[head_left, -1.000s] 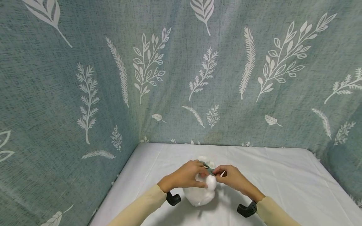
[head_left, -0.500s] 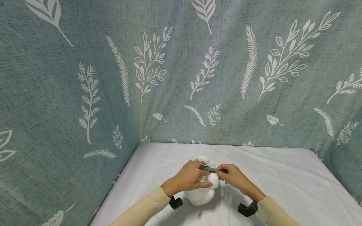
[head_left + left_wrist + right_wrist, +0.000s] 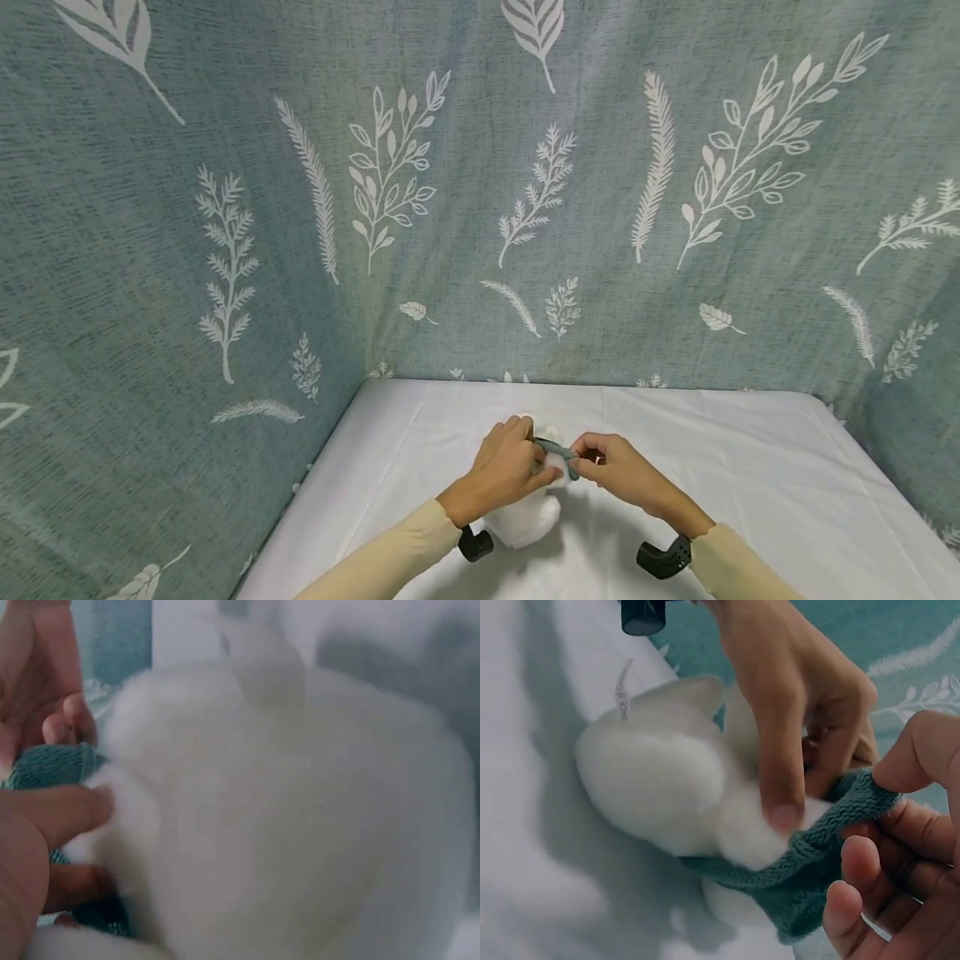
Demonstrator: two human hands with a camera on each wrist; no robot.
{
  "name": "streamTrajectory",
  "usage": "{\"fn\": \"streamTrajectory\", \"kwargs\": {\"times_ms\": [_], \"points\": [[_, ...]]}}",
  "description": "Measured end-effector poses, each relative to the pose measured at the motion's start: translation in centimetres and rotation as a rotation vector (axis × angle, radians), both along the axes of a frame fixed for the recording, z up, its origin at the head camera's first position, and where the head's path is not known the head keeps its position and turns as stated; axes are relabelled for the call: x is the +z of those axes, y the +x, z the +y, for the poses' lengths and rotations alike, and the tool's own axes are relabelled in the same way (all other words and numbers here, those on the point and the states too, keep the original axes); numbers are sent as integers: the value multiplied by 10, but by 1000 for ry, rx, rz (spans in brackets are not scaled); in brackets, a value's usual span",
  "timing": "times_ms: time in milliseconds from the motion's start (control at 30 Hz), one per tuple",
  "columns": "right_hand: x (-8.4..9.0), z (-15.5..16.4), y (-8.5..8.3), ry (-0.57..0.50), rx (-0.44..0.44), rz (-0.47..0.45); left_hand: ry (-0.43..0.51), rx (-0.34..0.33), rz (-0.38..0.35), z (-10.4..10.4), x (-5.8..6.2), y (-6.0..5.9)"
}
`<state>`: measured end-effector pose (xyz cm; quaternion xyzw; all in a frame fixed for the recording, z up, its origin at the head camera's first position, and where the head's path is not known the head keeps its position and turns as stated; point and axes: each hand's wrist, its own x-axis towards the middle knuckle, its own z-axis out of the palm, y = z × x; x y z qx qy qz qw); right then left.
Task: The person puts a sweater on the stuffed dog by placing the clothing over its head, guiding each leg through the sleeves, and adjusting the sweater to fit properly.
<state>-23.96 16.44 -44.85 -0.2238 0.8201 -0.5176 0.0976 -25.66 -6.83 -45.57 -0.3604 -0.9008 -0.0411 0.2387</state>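
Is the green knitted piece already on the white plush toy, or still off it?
Partly on: the green knitted piece wraps round the white plush toy, stretched by both hands.

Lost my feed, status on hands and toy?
Both hands pinch teal knitted band: left hand, right hand. Band stretched around white plush toy. Nothing obstructing.

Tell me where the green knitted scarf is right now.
The green knitted scarf loops around the white plush toy, stretched between the left hand and right hand, mid-table in the head view.
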Motion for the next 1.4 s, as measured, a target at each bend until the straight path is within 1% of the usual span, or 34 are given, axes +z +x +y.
{"fn": "streamTrajectory", "kwargs": {"times_ms": [167,233,300,400,533,600,667,733,833,967,1067,1167,1267,1400], "points": [[0,-8,5,8,53,104,63,62,-8,5,-5,0],[0,-10,5,19,70,151,81,75,-14,7,-6,0],[-1,-11,5,31,72,176,99,81,-20,7,-7,0],[-3,-9,4,48,28,148,136,69,-37,5,-8,-1],[-7,2,1,74,-117,58,204,51,-93,-1,-9,-2],[-12,8,-1,92,-173,32,251,46,-127,-4,-9,-2],[-17,12,-3,103,-183,8,300,40,-153,-6,-9,-2],[-24,14,-5,99,-162,2,327,23,-167,-7,-8,-2],[-30,11,-7,81,-151,18,288,-23,-155,-7,-6,-2],[-32,3,-7,69,-223,93,194,-65,-126,-5,-2,-3],[-30,-1,-5,58,-276,128,175,-55,-147,-4,-1,-4],[-30,-5,-6,50,-302,139,172,-45,-178,-4,-1,-6],[-32,-7,-7,48,-300,131,167,-47,-191,-4,0,-7],[-31,-10,-9,56,-268,99,151,-61,-177,-5,0,-7]]}}
